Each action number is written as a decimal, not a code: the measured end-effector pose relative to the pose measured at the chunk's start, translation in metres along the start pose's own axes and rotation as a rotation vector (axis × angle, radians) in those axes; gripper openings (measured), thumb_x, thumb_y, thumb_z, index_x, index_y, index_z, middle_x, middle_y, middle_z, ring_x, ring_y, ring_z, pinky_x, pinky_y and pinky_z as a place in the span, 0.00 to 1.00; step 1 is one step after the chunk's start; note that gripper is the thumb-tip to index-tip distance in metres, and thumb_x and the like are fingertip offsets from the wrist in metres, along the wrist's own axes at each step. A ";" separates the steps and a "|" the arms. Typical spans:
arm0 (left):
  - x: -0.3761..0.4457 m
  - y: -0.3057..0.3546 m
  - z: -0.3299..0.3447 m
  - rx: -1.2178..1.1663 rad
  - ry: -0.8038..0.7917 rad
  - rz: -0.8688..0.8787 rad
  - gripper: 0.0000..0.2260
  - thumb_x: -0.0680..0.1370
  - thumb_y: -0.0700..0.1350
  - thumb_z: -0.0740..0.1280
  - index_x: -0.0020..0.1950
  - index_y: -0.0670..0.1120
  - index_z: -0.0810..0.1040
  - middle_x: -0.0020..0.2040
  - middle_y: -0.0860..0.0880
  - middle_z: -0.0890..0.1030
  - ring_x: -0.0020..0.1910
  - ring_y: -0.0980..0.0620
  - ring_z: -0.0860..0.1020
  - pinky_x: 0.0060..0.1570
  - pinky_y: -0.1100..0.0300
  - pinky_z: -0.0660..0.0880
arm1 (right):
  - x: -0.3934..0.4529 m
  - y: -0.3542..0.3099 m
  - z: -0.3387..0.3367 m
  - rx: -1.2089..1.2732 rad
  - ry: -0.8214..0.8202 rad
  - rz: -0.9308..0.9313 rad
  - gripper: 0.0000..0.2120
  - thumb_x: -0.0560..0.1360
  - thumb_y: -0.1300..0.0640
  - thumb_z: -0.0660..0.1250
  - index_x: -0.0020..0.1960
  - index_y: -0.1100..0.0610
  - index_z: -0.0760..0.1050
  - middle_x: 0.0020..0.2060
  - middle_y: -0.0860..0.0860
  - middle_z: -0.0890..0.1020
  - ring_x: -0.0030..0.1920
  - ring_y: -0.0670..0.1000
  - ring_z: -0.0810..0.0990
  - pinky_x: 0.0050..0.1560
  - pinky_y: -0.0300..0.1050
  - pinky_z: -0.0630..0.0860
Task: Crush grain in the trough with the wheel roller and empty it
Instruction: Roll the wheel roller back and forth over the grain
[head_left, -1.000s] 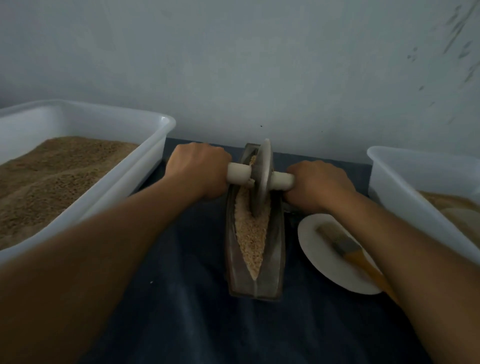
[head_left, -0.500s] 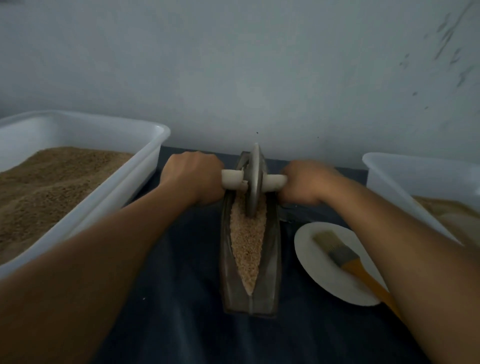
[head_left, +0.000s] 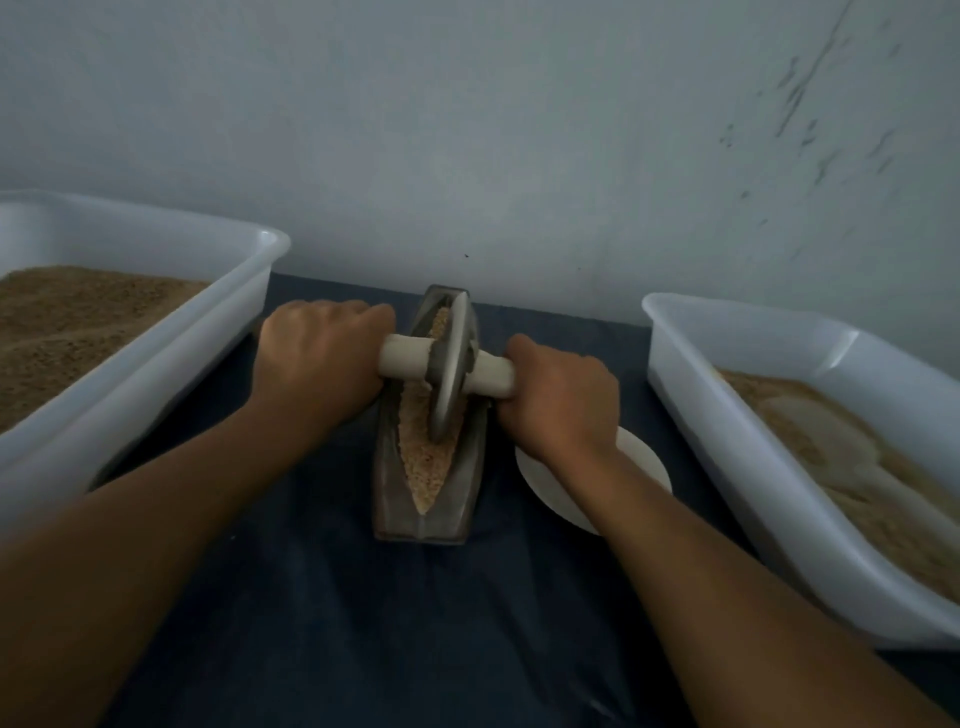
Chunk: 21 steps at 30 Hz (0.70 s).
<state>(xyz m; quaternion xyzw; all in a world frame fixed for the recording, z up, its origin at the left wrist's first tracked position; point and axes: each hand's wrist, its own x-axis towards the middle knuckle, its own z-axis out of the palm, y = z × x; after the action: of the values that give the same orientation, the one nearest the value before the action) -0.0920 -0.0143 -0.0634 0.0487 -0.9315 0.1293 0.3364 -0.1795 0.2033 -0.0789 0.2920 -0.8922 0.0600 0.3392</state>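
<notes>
Grain (head_left: 427, 457) fills a narrow boat-shaped trough (head_left: 423, 525) at the middle of a dark blue worktop (head_left: 363, 623), between two large white tubs of grain, one left (head_left: 156, 364), one right (head_left: 779, 493). A white plate (head_left: 644, 467) lies just right of the trough. Both hands' fingers curl round the pale handles of the wheel roller (head_left: 451, 374), left hand (head_left: 317, 358) and right hand (head_left: 561, 405), its metal disc standing in the grain.

white tubs (head_left: 249, 291), dark blue cloth (head_left: 415, 623), tan grain (head_left: 423, 462)
</notes>
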 end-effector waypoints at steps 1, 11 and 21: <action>-0.004 0.001 -0.002 -0.009 0.025 -0.013 0.12 0.68 0.47 0.75 0.37 0.48 0.71 0.31 0.48 0.74 0.28 0.46 0.73 0.31 0.58 0.59 | -0.002 -0.002 -0.004 0.002 0.028 -0.007 0.16 0.64 0.52 0.73 0.38 0.49 0.64 0.27 0.46 0.74 0.25 0.53 0.69 0.30 0.43 0.51; -0.044 0.000 -0.007 -0.149 0.207 -0.046 0.07 0.75 0.50 0.68 0.45 0.48 0.72 0.39 0.48 0.74 0.37 0.47 0.72 0.38 0.50 0.66 | -0.029 -0.007 -0.032 0.053 0.129 -0.118 0.08 0.70 0.52 0.71 0.47 0.52 0.75 0.37 0.48 0.77 0.35 0.52 0.74 0.39 0.46 0.58; -0.028 -0.002 0.003 -0.131 0.135 -0.050 0.10 0.70 0.48 0.73 0.41 0.49 0.72 0.35 0.49 0.75 0.33 0.48 0.73 0.34 0.55 0.64 | -0.001 -0.003 -0.014 -0.034 0.045 -0.097 0.10 0.67 0.52 0.72 0.40 0.50 0.71 0.29 0.46 0.74 0.28 0.50 0.63 0.32 0.44 0.53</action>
<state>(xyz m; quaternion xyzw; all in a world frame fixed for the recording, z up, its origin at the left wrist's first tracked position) -0.0717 -0.0173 -0.0831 0.0411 -0.9116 0.0625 0.4042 -0.1696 0.2059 -0.0692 0.3276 -0.8701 0.0347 0.3667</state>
